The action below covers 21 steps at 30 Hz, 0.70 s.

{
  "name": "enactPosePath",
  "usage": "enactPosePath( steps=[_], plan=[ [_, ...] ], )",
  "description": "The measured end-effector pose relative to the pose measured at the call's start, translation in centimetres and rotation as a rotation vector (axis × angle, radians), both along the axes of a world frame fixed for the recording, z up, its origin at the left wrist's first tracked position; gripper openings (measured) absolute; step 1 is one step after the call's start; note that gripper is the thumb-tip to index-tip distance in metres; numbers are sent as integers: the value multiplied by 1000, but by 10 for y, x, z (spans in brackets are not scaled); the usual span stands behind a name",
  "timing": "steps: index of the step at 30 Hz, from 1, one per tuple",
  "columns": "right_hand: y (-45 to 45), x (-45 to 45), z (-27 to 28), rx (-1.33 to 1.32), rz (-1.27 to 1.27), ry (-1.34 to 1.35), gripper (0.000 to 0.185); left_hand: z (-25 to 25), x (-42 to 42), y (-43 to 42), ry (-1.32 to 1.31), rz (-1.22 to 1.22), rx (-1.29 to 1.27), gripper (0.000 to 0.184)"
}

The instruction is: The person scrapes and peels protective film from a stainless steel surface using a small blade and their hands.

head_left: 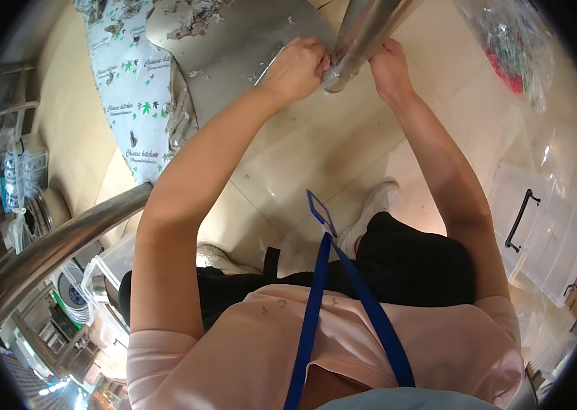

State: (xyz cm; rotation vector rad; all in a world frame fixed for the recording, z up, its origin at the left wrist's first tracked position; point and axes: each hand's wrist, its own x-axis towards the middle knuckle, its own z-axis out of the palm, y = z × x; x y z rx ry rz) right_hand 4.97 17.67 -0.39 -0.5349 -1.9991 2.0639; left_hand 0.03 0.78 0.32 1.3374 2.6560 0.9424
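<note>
Left hand (297, 68): bent at the wrist, fingers curled in right by the near end of the steel tube (362, 46). Can't tell from my end whether this grip is actually clenched on the tube or just pressed against it, the knuckles cover it.
Right hand (390, 70): on the other side of that tube, fingers folded in too. Tips are out of my sight, so same verdict: grip curled, what it's holding I can't tell.
Steel tube: slants away from the body between the two hands. My guess on the hand placement: one each side lets them steady it or work it from both directions.
Steel panel (230, 78): just past the left forearm, part bare metal, looks low over the tiled floor (282, 154). Probably down there for easy reach from a crouch.
Printed film (133, 89): white with green leaves and "Chinese kitchen" lettering, edge ragged and curled beside the bare steel. Looks like a cover sheet, imo.
Grey scraps (196, 20): crumpled bits on the panel's far part.
Ribbed strip (268, 65): by the left wrist. Too small for me to say tool or trim.
Shoes (383, 199): one each side of the lanyard (314, 307) in my view, knees bent, I'd say for balance.
Clear plastic drawer (548, 225): off by the right elbow, apart from the hands.
</note>
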Motion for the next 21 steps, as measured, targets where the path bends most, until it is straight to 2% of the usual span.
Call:
enactPosePath(
  steps=[3,6,7,10,13,15,18,21],
  plan=[
    [-4,0,6,-38,-20,1,28,6,17,-11,-75,-83,9,8],
    [-3,0,4,-47,-25,-1,27,-1,15,-27,-134,64,164,13],
    [-2,1,3,-40,-21,-6,26,-1,8,-35,-160,182,175,16],
    [-6,3,-3,-53,-217,21,24,5,-28,-59,-178,450,220,25],
    [-13,19,-7,8,-388,-120,23,14,-62,-88,95,519,52,27],
    [-19,32,-18,25,-335,-193,21,17,-78,-100,380,518,-39,26],
    [-32,45,-30,10,-245,-271,19,18,-83,-99,160,485,275,26],
    [-50,58,-34,2,-112,-321,17,29,-57,-73,-1,458,-404,27]
  ],
)
